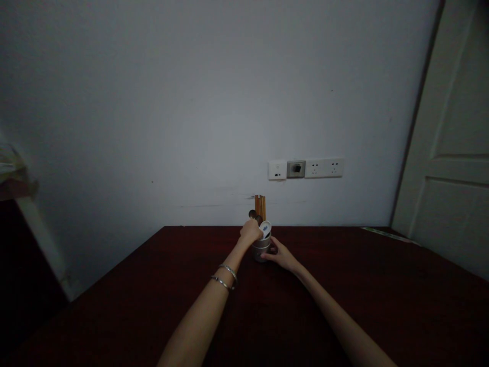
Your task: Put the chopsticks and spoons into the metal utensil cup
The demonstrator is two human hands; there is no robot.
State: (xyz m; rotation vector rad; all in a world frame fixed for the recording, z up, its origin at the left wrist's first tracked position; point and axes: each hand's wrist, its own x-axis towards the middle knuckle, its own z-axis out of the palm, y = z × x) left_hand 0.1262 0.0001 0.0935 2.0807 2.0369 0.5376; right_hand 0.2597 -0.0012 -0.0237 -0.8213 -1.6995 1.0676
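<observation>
A grey cup (pixel 261 250) is stood on the dark red desk (pixel 153 285), near the pale wall (pixel 198 127). Its right side is held by the right hand (pixel 281 255), the fingers half curled, with the thumb laid across the front. Above the cup's left rim the left hand (pixel 250 232) is placed, its fingers curled in beside a white spoon (pixel 266 228) tilted over the rim; in this dim light it cannot be told whether the spoon is gripped or only touched. Wooden chopsticks (pixel 260 205) are seen upright behind the cup's rim, with a brown round-ended utensil (pixel 252 214) to their left. Two bracelets (pixel 229 271) are worn on the left wrist.
</observation>
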